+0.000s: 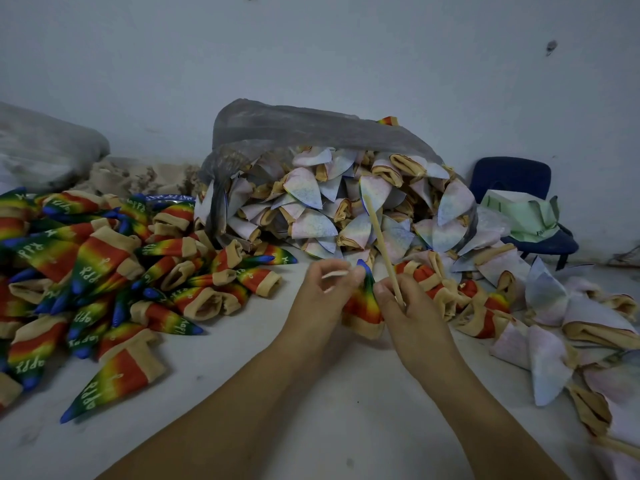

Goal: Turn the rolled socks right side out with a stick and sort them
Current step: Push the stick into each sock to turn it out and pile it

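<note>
Behind the fingers lies a grey bag (294, 128) of pale rolled socks (306, 192); left of them is the rainbow pile (104, 258). The left hand (322, 296) pinches the blue tip of the sock (363, 306), which points up, cuff down. The right hand (415, 310) grips the stick (379, 237), slanting up toward the bag.

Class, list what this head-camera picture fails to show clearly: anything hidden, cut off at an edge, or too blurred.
Head view:
Thin wooden stick: lower end hidden in the right hand.
Rainbow-striped sock between the hands: sides covered by the left hand and the right hand.
Pile of rainbow socks: cut off by the left edge.
Grey translucent plastic bag: its cloudy film hides the contents at the back.
</note>
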`<control>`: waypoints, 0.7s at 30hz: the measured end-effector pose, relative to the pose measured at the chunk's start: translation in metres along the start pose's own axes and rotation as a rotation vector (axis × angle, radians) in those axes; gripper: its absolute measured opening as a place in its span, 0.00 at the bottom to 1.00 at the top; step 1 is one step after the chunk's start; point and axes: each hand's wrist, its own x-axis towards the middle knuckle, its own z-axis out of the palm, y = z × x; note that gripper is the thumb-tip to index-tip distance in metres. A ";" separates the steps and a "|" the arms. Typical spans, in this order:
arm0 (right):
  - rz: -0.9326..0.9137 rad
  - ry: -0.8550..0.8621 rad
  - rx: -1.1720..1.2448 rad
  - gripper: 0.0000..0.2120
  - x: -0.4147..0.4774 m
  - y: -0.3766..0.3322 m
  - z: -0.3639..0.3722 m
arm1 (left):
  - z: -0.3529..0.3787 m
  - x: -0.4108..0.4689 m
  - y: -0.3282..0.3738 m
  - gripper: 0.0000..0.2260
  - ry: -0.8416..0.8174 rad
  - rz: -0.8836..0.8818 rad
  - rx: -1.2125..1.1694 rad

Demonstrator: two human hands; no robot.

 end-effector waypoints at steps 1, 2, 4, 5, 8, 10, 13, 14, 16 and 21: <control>-0.006 -0.012 0.013 0.09 0.000 0.000 0.000 | -0.004 0.003 0.000 0.20 -0.016 -0.021 -0.060; -0.008 -0.038 0.020 0.08 -0.001 -0.001 -0.001 | -0.008 0.005 0.000 0.25 -0.064 -0.056 -0.131; -0.005 -0.113 0.029 0.09 -0.002 -0.002 0.001 | -0.014 0.006 -0.002 0.26 -0.215 -0.138 -0.207; 0.001 -0.146 0.030 0.09 -0.002 -0.002 0.001 | -0.015 0.005 -0.004 0.25 -0.274 -0.161 -0.190; 0.018 -0.135 -0.024 0.09 -0.002 0.000 -0.003 | -0.014 0.009 -0.007 0.19 -0.220 -0.155 -0.294; 0.003 -0.101 -0.197 0.17 -0.001 0.003 -0.011 | -0.018 0.015 -0.004 0.17 -0.055 -0.181 -0.556; -0.041 -0.126 -0.458 0.26 -0.002 0.007 -0.023 | -0.036 0.027 -0.001 0.17 0.129 -0.247 -0.894; -0.061 -0.149 -0.531 0.26 -0.002 0.008 -0.025 | -0.042 0.028 0.000 0.19 0.160 -0.260 -0.964; -0.104 -0.212 -0.646 0.22 0.000 0.011 -0.027 | -0.048 0.030 0.001 0.22 0.194 -0.279 -1.052; -0.195 -0.213 -0.818 0.15 0.006 0.016 -0.034 | -0.050 0.031 0.001 0.23 0.244 -0.279 -1.106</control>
